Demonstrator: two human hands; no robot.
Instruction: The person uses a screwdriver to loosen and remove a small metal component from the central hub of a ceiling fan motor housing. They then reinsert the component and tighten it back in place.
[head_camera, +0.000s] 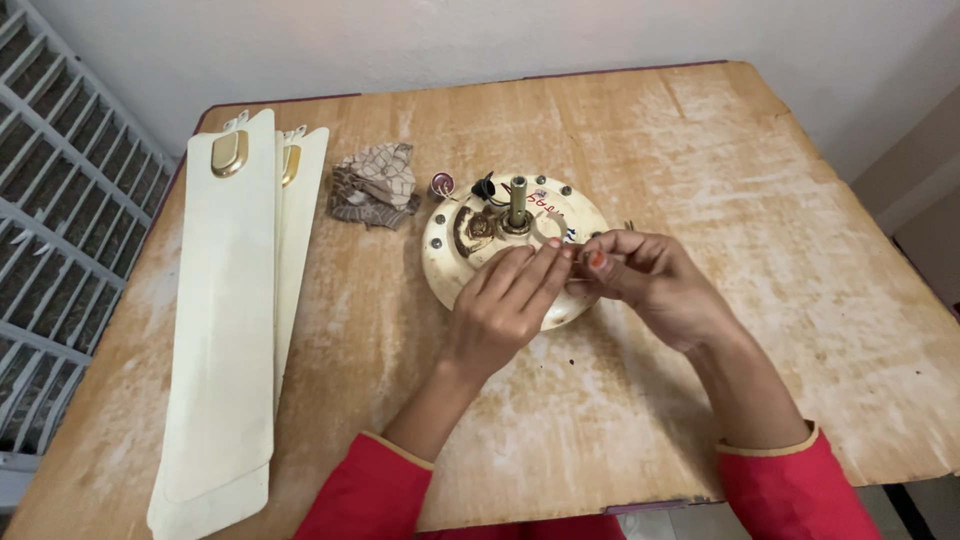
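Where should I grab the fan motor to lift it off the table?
Probably by the rim of the fan motor, from its left side. The round cream housing lies flat on the table, and its left edge is bare. Both hands, left hand and right hand, cover the near right part, and the upright shaft looks thin.

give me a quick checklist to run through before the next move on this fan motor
1. Fan motor housing lies flat on the wooden table, shaft upright: ok.
2. Left hand and right hand meet over the housing's right edge, fingertips pinching something small: ok.
3. What the pinched piece is, and whether it is firmly gripped: cannot tell, too small and hidden by fingers.
4. Fan blades stacked at the table's left, apart from the hands: ok.
5. Folded cloth and small round part lie beside the housing, not under it: ok.
6. Black wires by the shaft are away from the fingers: ok.
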